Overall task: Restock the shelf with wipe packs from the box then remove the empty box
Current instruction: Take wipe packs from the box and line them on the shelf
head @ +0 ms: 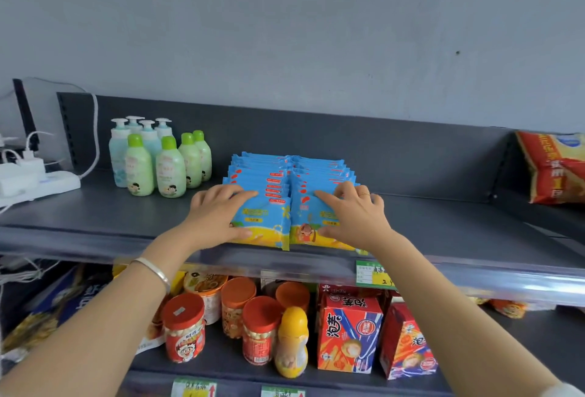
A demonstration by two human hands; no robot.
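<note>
Two rows of blue and yellow wipe packs stand on the dark grey top shelf (pixel 95 216), leaning back one behind the other. My left hand (pixel 218 216) grips the front pack of the left row (pixel 269 222), fingers over its top edge and thumb at its lower front. My right hand (pixel 354 216) holds the front pack of the right row (pixel 304 222) the same way. The rows behind (pixel 285 168) reach toward the shelf's back panel. No box is in view.
Green and pale blue lotion bottles (pixel 158 159) stand left of the packs. A white power strip (pixel 38 181) with plugs lies at the far left. A red bag (pixel 557 168) sits at the right. Jars (pixel 185 327) and red boxes (pixel 348 333) fill the lower shelf.
</note>
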